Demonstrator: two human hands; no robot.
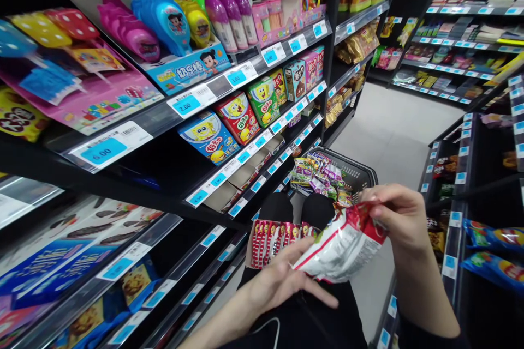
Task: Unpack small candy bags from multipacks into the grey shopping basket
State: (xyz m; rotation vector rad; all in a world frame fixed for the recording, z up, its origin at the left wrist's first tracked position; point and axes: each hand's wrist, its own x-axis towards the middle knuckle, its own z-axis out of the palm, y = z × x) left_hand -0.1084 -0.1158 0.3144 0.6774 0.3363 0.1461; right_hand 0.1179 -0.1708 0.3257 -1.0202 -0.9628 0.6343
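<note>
A white and red snack bag (341,248) is tilted between my two hands, above my lap. My right hand (399,218) pinches its red end at the upper right. My left hand (282,278) grips the lower left corner, with one finger stretched out beneath the bag. Just behind my left hand, an open box (270,242) of red-and-white wrapped snacks rests by my knees. Beyond my knees, a black shopping basket (362,166) on the floor holds several small colourful snack packets (315,174).
Shelves with blue price tags (188,103) rise close on my left, carrying candy toys and small SpongeBob boxes (207,133). A low shelf unit (454,218) with bagged snacks stands on my right. The tiled aisle floor (403,114) runs between them toward stocked shelves at the back.
</note>
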